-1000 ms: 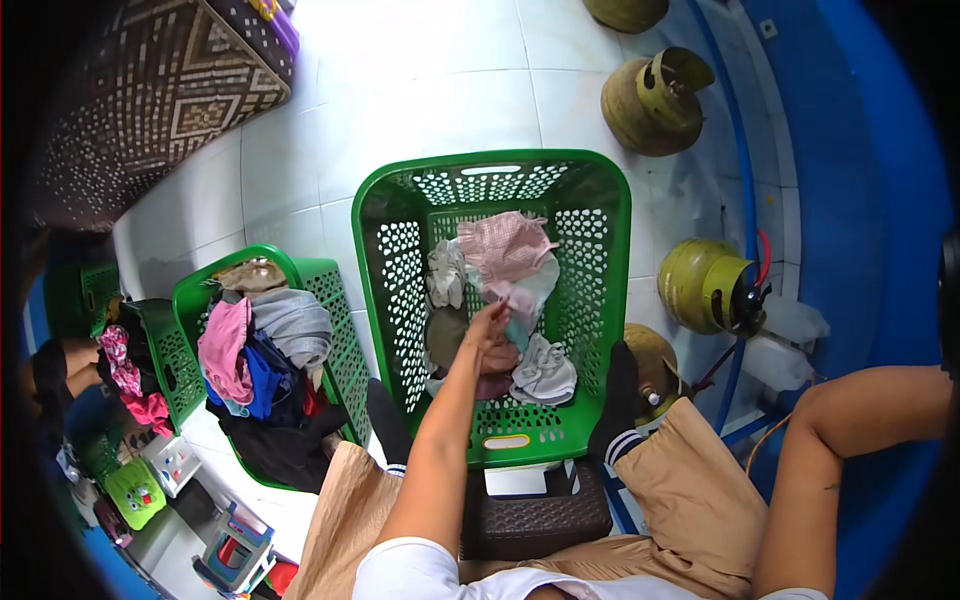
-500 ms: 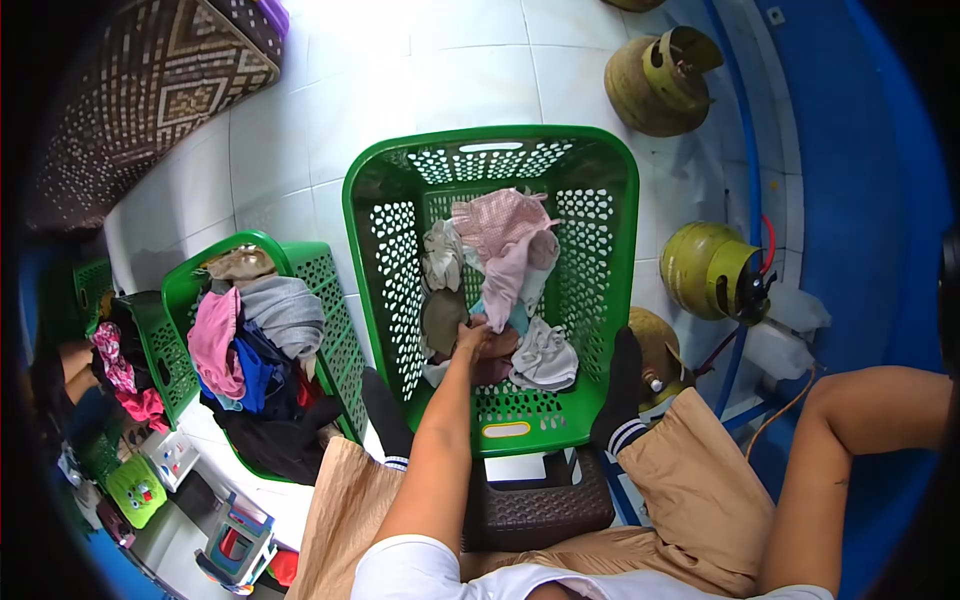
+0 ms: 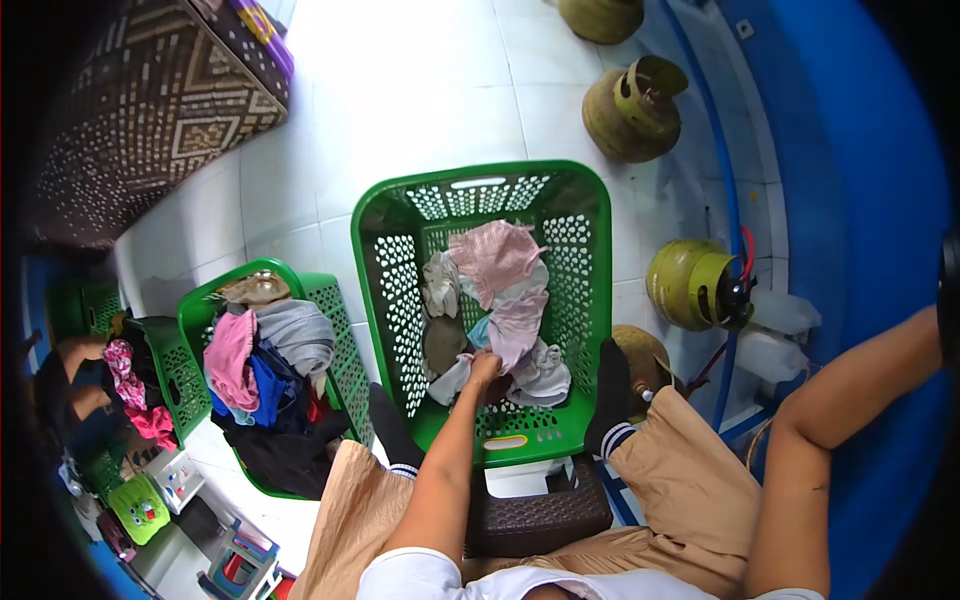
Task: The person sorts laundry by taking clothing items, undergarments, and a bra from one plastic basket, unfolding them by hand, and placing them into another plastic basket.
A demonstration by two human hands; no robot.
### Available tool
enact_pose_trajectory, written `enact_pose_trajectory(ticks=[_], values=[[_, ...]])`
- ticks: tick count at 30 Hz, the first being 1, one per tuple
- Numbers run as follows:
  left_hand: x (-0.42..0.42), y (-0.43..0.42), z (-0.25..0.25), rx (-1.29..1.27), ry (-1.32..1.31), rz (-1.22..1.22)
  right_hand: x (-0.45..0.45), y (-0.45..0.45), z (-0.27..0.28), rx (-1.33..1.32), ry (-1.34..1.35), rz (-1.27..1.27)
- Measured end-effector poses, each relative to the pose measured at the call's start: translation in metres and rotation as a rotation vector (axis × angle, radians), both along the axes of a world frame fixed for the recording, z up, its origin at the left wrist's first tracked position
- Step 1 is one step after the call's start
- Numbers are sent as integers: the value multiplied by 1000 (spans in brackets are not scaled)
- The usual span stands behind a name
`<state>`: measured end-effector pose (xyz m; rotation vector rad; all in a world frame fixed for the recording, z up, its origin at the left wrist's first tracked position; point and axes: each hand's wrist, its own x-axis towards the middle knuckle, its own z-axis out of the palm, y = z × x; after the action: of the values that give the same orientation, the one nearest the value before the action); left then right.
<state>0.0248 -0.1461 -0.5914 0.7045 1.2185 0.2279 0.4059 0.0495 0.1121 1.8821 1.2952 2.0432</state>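
Observation:
My left hand (image 3: 486, 367) reaches down into a large green laundry basket (image 3: 362, 300). Its fingers are closed at the lower end of a pale pink garment (image 3: 515, 335), partly hidden by the hand. A pink checked garment (image 3: 495, 255) lies above it in the basket. Around these are a beige cloth (image 3: 440, 285), an olive-brown cloth (image 3: 443, 345), a bit of light blue cloth and a crumpled whitish garment (image 3: 543, 378). My right arm (image 3: 800, 450) stretches out to the right, and its hand is beyond the edge of the view.
To the left stands a second green basket (image 3: 325, 300) heaped with clothes, with another basket (image 3: 180, 380) of clothes beyond it. Green gas cylinders (image 3: 690, 285) line the blue wall at right. My feet flank the large basket; a brown woven-pattern stool (image 3: 540, 520) sits before me.
My left hand has moved slightly down in the basket, and the pale pink garment has come down and spread out with it. The whole view has shifted a little.

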Motion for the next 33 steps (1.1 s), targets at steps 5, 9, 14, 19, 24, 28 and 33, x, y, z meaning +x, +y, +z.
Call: enact_pose_trajectory(ticks=[5,9,14,19,24,28,33], values=[[-5,28,88,227,-156,-32,31,-4,-5,-74,97,-256],[5,56,175,464,-272,-28,6,-11,0,-72,73,-224],[26,90,294,773,-335,29,-25,-27,6,-154,337,-56],[27,125,411,1051,-327,102,-93,-50,-39,-561,1398,546],[37,167,504,1286,-278,184,-172,-97,-80,-1281,1097,863],[19,167,563,1446,-294,166,-201,-103,-63,-1474,1842,1074],[-2,149,594,1604,-286,120,-214,-100,-50,-1397,2234,1100]])
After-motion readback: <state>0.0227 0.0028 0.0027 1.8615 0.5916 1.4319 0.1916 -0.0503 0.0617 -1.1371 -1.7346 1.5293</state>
